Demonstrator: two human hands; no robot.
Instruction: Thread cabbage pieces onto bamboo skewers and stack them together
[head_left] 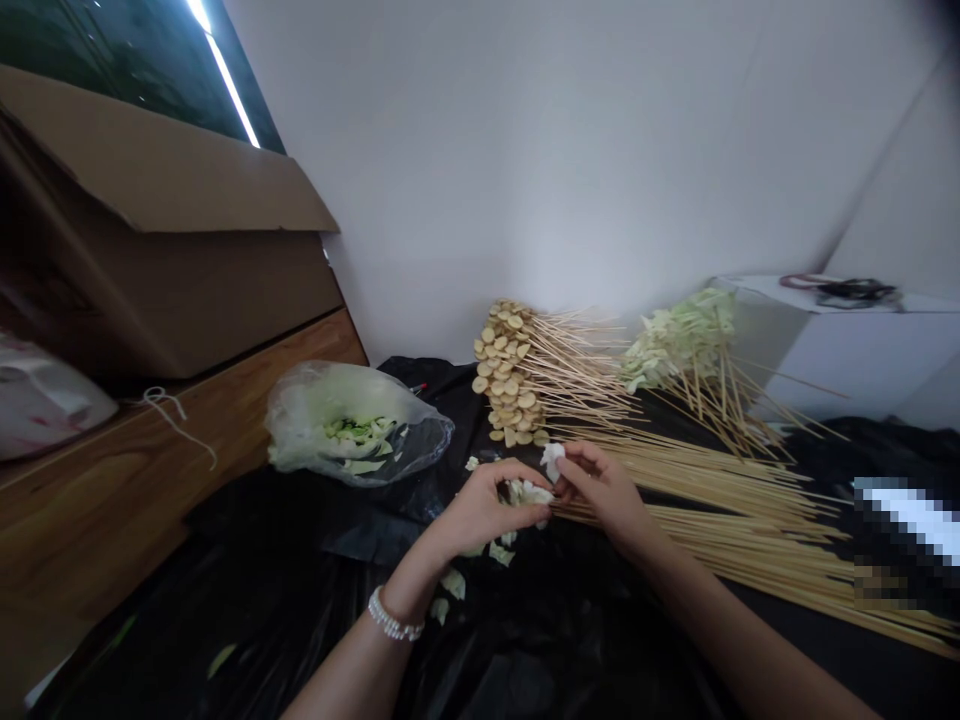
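My left hand curves around a small wad of pale cabbage leaf, and my right hand pinches a white leaf piece at the wad's upper end. Whether a skewer runs through the leaves is hidden. Just right of my hands lies a spread of loose bamboo skewers. Scattered leaf bits rest on the black plastic sheet below my left wrist, which wears a pearl bracelet. A clear plastic bag of cabbage leaves sits to the left.
Behind my hands stands a stack of skewers loaded with round tan slices, and a bunch loaded with pale leaves stands to its right. A cardboard box sits on a wooden surface at left. A white wall rises behind.
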